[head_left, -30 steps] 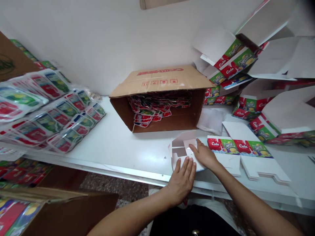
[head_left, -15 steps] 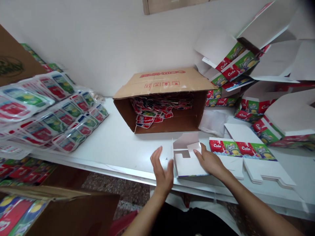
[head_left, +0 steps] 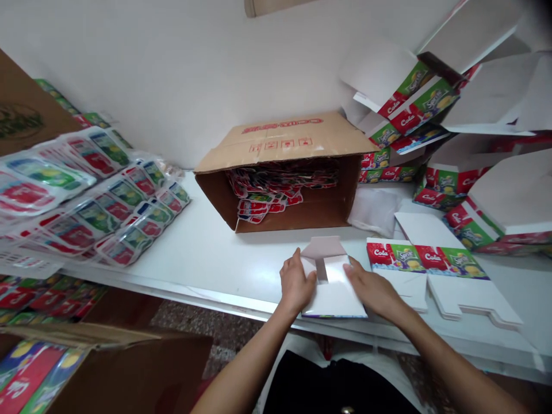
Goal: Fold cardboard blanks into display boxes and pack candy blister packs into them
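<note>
White tabletop (head_left: 215,261), pale wall (head_left: 172,69)
Left hand (head_left: 297,283) and right hand (head_left: 374,289) grip a part-folded carton (head_left: 334,298); flat cartons (head_left: 431,259) say "Cola", "Sprite"

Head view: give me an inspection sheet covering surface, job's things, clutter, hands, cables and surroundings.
Surface: white table, glossy.
Job's things: box, white panels facing up, far flap sticking out; flat blanks lie to its right.
Clutter: carton with its opening toward the person, cards inside; wrapped packs at left; bag right of the carton; open boxes piled far right.
Hands: left hand holds the box's left side, right hand its right.
Cables: nothing seen.
Surroundings: pale wall behind; another carton lower left.
</note>
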### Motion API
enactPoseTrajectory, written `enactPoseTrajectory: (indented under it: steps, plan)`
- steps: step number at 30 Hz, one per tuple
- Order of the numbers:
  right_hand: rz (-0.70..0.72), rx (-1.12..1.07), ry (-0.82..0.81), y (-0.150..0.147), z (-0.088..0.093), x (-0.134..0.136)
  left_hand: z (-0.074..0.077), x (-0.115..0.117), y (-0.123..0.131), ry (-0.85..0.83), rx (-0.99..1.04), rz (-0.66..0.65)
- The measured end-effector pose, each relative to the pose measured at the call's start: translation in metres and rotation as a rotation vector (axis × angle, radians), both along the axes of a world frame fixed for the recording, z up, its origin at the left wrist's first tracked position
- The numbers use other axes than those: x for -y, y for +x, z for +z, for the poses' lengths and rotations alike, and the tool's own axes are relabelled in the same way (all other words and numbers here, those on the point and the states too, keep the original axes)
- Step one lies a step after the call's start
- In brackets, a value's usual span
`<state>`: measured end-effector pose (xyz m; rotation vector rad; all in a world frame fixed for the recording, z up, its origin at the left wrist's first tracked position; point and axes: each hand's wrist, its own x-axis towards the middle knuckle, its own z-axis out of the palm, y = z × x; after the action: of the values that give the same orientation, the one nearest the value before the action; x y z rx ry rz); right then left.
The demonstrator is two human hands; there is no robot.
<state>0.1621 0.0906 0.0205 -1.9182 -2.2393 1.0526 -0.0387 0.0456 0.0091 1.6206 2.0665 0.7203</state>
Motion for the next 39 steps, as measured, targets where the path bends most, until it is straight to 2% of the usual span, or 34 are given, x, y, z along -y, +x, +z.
enactPoseTrajectory:
  steps: [4, 5, 7, 9, 10, 12, 15, 18, 26, 31, 35, 37, 39]
  plan:
    - [-0.188, -0.423, 0.005, 0.014, 0.009, -0.043, -0.001, -0.002, 0.002, 0.013, -0.025, -0.06]
    - [-0.157, -0.512, 0.003, 0.012, 0.013, -0.051, 0.0, -0.003, 0.002, 0.01, -0.005, -0.071]
    - [0.045, -0.588, -0.064, 0.003, 0.02, -0.057, 0.001, -0.003, 0.002, -0.035, 0.107, -0.079]
    - [0.258, -0.521, -0.141, -0.005, 0.022, -0.051, 0.001, 0.003, -0.001, -0.093, 0.295, -0.08]
    - [0.318, -0.468, -0.143, -0.008, 0.021, -0.045, 0.0, 0.01, -0.003, -0.102, 0.383, -0.083]
    - [0.355, -0.365, -0.05, -0.012, 0.017, -0.033, -0.004, 0.027, -0.005, -0.066, 0.488, -0.115]
    - [0.394, -0.227, 0.12, -0.013, 0.01, -0.019, -0.012, 0.057, -0.001, -0.006, 0.499, -0.168]
    - [0.478, -0.094, 0.19, -0.015, 0.007, -0.012, -0.018, 0.074, 0.006, -0.035, 0.493, -0.138]
    - [0.52, 0.263, 0.411, -0.03, 0.009, 0.006, -0.014, 0.073, 0.006, -0.088, 0.523, -0.125]
    - [0.551, 0.337, 0.483, -0.036, 0.01, 0.007, -0.015, 0.074, 0.006, -0.082, 0.51, -0.125]
    - [0.554, 0.338, 0.455, -0.033, 0.007, 0.002, -0.014, 0.081, 0.006, -0.059, 0.308, -0.036]
    - [0.545, 0.334, 0.449, -0.031, 0.004, 0.002, -0.013, 0.087, 0.006, -0.11, 0.19, 0.016]
    - [0.536, 0.328, 0.455, -0.032, 0.002, 0.005, -0.014, 0.093, 0.006, -0.171, 0.168, 0.028]
